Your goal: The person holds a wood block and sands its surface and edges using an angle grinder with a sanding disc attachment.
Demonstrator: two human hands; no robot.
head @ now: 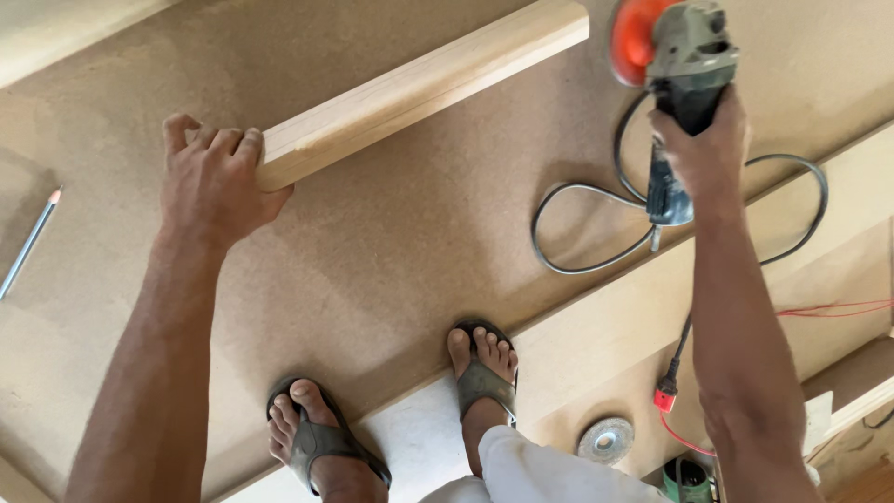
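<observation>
Left hand [212, 177] grips wooden rail [419, 88]; right hand [705, 144] holds angle grinder [684, 56].

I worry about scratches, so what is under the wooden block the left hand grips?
The wooden block lies on a brown board, gripped at its near end by the left hand. Its underside is hidden.

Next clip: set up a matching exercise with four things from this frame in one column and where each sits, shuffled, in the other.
1. wooden block
2. angle grinder
3. pencil
4. loose grinding disc

a. far left on the board
b. in the right hand
c. low down, beside the right foot
d. end gripped by the left hand

Pairs: 1-d, 2-b, 3-a, 4-c
</observation>
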